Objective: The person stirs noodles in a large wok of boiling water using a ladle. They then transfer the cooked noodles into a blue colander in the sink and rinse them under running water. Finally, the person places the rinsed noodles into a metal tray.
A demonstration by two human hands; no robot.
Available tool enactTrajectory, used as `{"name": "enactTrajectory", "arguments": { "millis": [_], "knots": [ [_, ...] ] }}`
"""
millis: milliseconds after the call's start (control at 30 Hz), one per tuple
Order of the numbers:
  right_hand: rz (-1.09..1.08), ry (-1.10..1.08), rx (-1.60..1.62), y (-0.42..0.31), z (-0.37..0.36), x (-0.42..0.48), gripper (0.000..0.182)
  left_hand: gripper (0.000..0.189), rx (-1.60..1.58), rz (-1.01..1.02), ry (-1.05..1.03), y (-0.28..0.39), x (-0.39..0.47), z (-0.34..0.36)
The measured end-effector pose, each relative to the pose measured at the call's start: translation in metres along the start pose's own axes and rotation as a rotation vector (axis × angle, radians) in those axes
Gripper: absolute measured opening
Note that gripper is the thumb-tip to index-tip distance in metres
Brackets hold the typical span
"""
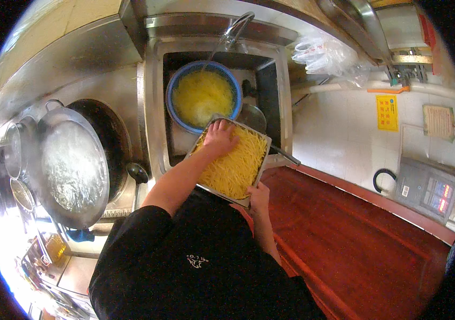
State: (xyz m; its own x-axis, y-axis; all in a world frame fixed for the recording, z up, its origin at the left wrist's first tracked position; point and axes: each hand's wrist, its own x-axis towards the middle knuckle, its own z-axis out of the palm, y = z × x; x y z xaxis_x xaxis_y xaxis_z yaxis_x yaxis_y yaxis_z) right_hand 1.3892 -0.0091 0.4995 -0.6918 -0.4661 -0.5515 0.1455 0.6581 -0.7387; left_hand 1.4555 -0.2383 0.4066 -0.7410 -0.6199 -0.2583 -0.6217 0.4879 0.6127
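My right hand grips the near right edge of a rectangular metal tray heaped with pale yellow shreds, which look like shredded potato. My left hand rests palm down on the shreds near the tray's far corner, fingers a little apart. That far corner of the tray overlaps the rim of a blue plastic basin. More yellow shreds lie under water in the basin, with froth near the tray. From a curved metal faucet a stream of water falls into it.
The basin stands in a stainless steel sink; a long-handled utensil leans over its right edge. Left are a large steaming wok, a dark wok and a ladle. A red surface lies right, a digital scale beyond.
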Motion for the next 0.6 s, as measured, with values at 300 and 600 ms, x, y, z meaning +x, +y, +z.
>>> {"name": "enactTrajectory", "arguments": {
  "millis": [300,600],
  "knots": [
    [0.093,0.032,0.033,-0.049,0.015,-0.014,0.023,0.058,0.021,0.010,0.043,-0.005,0.003,0.013],
    [0.110,-0.012,0.215,-0.021,0.012,-0.005,0.026,0.060,0.021,-0.004,0.006,-0.006,0.006,0.014]
  ]
}}
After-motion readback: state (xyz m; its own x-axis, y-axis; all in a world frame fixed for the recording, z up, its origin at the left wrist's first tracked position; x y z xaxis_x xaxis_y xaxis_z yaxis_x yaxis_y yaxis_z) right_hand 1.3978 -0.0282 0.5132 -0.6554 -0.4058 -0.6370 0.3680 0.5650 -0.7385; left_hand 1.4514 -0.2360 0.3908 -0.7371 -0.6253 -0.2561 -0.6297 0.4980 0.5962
